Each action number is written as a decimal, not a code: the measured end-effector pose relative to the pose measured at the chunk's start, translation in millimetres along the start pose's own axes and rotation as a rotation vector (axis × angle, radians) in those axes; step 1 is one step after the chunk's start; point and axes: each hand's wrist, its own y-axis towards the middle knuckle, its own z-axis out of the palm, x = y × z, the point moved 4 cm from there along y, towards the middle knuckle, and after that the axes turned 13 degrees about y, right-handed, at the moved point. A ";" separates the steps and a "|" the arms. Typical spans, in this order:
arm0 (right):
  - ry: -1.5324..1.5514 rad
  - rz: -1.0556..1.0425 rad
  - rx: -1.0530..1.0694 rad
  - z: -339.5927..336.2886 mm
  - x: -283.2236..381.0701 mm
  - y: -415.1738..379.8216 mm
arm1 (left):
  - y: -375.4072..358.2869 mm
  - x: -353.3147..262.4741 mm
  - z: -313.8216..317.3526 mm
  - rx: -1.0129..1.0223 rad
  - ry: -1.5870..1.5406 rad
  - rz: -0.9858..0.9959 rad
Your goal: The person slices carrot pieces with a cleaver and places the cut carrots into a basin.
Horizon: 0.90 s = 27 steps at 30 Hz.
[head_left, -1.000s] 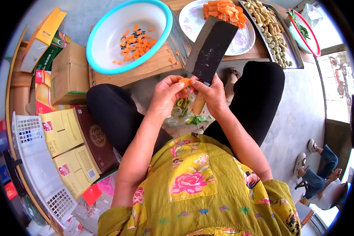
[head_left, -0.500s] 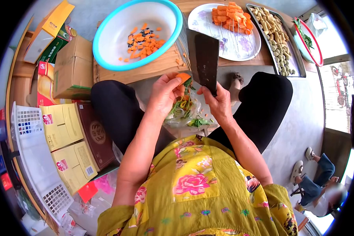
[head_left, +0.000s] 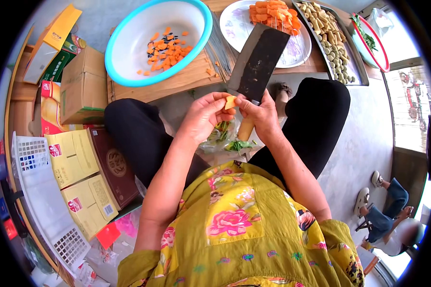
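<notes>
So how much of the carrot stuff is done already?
Carrot skewers on the plate and cut bits in the basin look done. The left hand pinches an orange piece; the right hand grips the cleaver. The loose sticks beside the basin probably need filling.

The single view looks steeply down from the wearer's head, close above both forearms.

- Orange piece between left fingers
- Cleaver in right hand, blade beyond the fingers
- Blue-rimmed basin beyond left fingers
</notes>
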 end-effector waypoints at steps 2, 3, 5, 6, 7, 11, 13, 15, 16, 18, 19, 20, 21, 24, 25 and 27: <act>0.001 0.004 0.009 0.7 1.0 -0.3 | 0.5 2.1 -0.2 0.002 -0.002 -0.005; 0.001 0.008 0.019 0.9 1.0 -0.4 | 0.7 3.1 -0.1 0.004 -0.004 -0.009; -0.031 0.002 0.016 -0.6 -0.8 0.0 | 1.3 5.4 -0.8 -0.005 0.001 -0.020; -0.062 -0.004 0.013 -1.1 -1.6 -0.1 | 1.4 6.6 -1.1 -0.014 0.006 -0.030; -0.060 -0.004 0.012 -0.7 -1.8 -0.6 | 1.3 7.3 -0.6 -0.014 0.007 -0.031; -0.171 -0.073 -0.003 -0.5 -1.5 -1.5 | 2.0 12.1 1.4 -0.047 0.024 -0.030; -0.220 -0.104 -0.009 -1.1 -3.5 -1.4 | 2.6 14.8 2.1 -0.059 0.028 -0.016; -0.346 -0.190 -0.024 -0.7 -2.7 -2.2 | 3.2 17.1 2.0 -0.112 0.076 0.001; -0.347 -0.189 -0.024 -0.1 -3.1 -2.6 | 3.1 17.4 3.6 -0.112 0.075 0.000; -0.442 -0.255 -0.010 2.1 -1.1 -4.0 | 3.0 16.8 5.5 -0.147 0.103 0.011; -0.442 -0.254 -0.010 1.7 -1.3 -4.1 | 3.1 17.8 5.8 -0.147 0.103 0.011; -0.471 -0.280 0.006 2.0 -1.0 -4.1 | 3.2 18.7 5.5 -0.153 0.102 0.016; -0.499 -0.306 0.023 2.8 -0.9 -4.3 | 3.1 19.2 5.1 -0.160 0.102 0.022; -0.478 -0.304 0.011 2.9 -3.3 -4.7 | 3.2 19.0 4.3 -0.153 0.098 0.024; -0.478 -0.303 0.014 2.8 -4.0 -4.8 | 3.5 18.8 3.4 -0.155 0.097 0.024; -0.457 -0.285 0.029 2.2 -4.8 -5.5 | 4.7 19.4 1.8 -0.153 0.083 0.018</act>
